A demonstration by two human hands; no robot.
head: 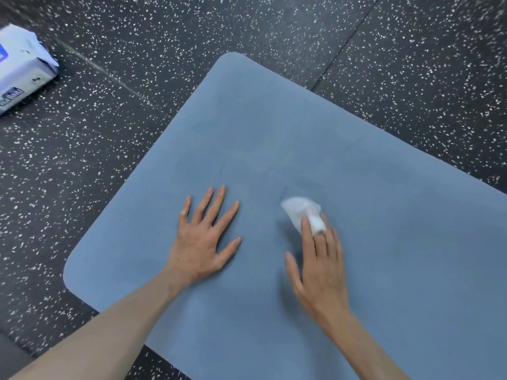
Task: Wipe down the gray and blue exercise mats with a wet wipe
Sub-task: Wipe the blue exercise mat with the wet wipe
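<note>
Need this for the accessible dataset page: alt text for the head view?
A right hand presses a white wet wipe onto a blue exercise mat while the left hand rests flat beside it. A wipes pack lies on the speckled black floor.

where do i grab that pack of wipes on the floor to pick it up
Probably across its narrow body, near the end facing the blue mat. The wipes pack lies flat on the speckled floor, partly cut off by the frame's left edge, so come from above with thumb and fingers on its two long sides. It looks soft, so grip lightly.
</note>
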